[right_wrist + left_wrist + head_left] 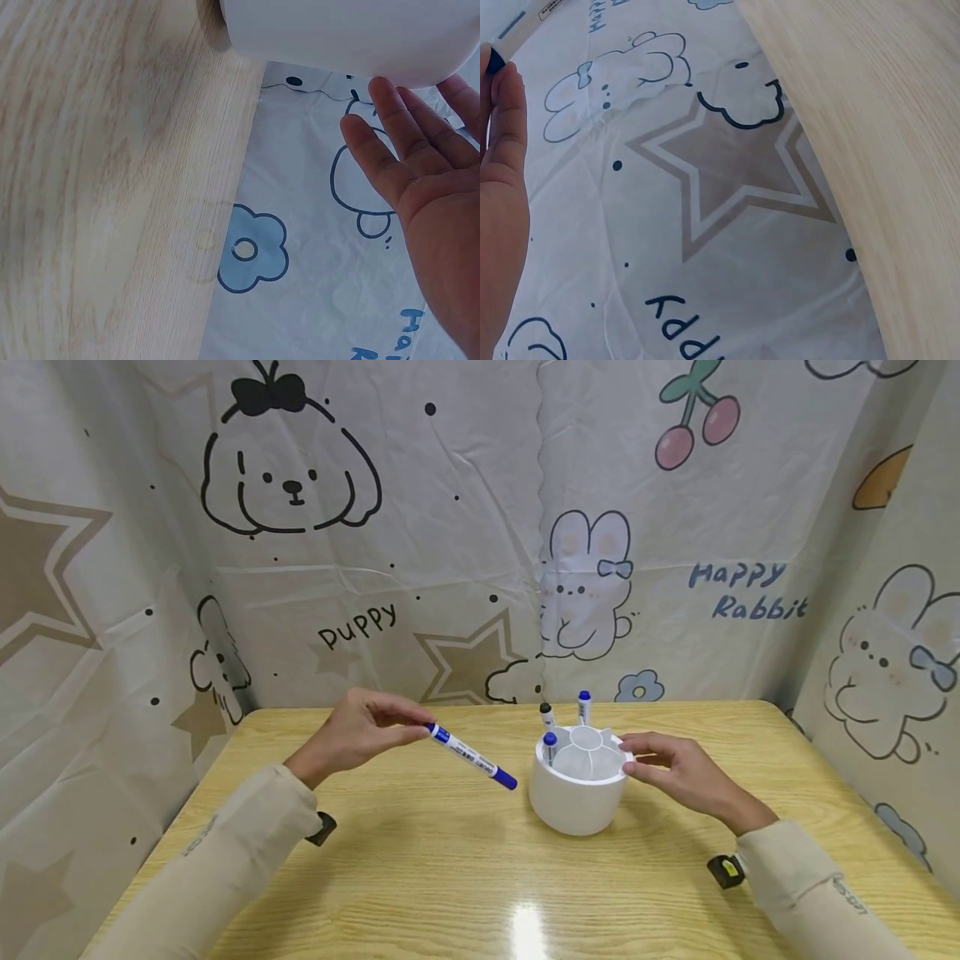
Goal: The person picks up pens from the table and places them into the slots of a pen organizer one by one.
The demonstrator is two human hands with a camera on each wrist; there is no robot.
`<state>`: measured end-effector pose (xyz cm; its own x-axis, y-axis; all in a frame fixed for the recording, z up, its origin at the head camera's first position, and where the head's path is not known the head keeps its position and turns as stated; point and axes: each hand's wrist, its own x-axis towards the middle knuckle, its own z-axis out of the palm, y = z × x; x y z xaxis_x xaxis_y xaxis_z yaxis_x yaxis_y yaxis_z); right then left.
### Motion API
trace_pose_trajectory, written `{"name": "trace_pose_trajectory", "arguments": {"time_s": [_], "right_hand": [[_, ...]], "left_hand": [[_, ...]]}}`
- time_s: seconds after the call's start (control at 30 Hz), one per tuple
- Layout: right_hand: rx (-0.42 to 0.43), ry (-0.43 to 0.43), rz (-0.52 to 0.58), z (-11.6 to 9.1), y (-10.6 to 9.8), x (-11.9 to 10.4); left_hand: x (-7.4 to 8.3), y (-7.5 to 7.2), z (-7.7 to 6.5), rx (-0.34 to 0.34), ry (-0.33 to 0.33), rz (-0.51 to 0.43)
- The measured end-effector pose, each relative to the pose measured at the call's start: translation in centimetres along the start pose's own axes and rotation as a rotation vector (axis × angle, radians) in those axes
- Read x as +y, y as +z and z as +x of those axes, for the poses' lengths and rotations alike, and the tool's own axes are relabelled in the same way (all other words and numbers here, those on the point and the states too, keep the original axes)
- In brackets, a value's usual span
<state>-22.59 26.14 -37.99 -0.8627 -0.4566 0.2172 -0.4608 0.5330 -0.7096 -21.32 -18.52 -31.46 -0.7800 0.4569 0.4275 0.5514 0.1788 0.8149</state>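
Note:
My left hand point(367, 732) pinches a white marker point(468, 756) by one blue end, above the table left of the pen holder. The marker slants down to the right, its other blue end near the holder. In the left wrist view, part of the marker point(525, 28) shows at the top left corner. The round white pen holder point(573, 810) stands on the table, its top divided into compartments. Two blue-topped markers point(551, 748) and a black-topped marker point(547, 717) stand in it. My right hand point(678, 768) touches the holder's right side at the rim, with fairly straight fingers point(405, 124).
The wood-grain table point(420, 877) reaches back to a hanging cloth point(450, 543) printed with cartoons, which also closes off both sides. Small black devices sit at the left wrist point(321, 828) and the right wrist point(726, 871).

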Motion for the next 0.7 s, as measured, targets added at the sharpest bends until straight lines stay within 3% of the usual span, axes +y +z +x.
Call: {"name": "trace_pose_trajectory", "arguments": {"time_s": [0.33,0.7], "right_hand": [[0.002,0.002,-0.002,-0.1,0.0,0.1],[0.001,-0.007,-0.005,0.1,-0.1,0.1]], "left_hand": [[1.1,1.0,1.3,-0.018,0.036,0.011],[1.8,2.5,3.3,-0.035,0.134,-0.04]]}}
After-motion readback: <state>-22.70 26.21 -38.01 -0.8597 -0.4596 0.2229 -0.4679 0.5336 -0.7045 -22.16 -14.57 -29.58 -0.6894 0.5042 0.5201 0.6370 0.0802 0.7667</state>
